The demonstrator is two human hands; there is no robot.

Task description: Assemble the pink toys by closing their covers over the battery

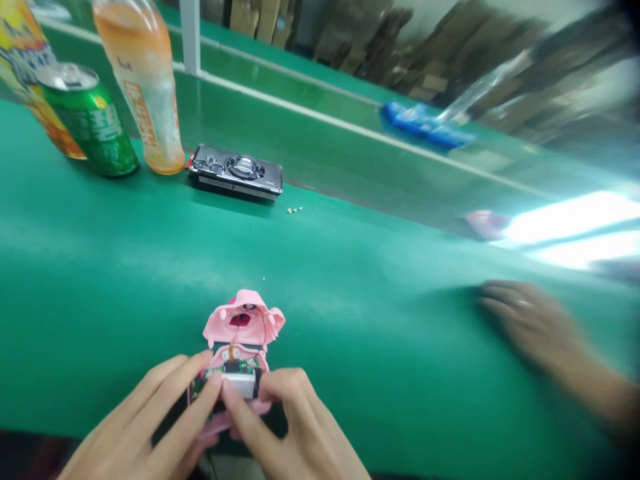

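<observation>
My bench is a green mat (125, 267). On it near me sits the opened pink toy (243, 327); further back there's a green can (87, 120), two drink bottles (145, 80), a black gadget (235, 171), a few crumbs (295, 210), and a blue packet (425, 127) way off.

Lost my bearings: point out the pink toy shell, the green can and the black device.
pink toy shell (244, 321): head view, on its open upper half.
green can (90, 123): head view, on its side wall.
black device (236, 170): head view, on its top face.
</observation>
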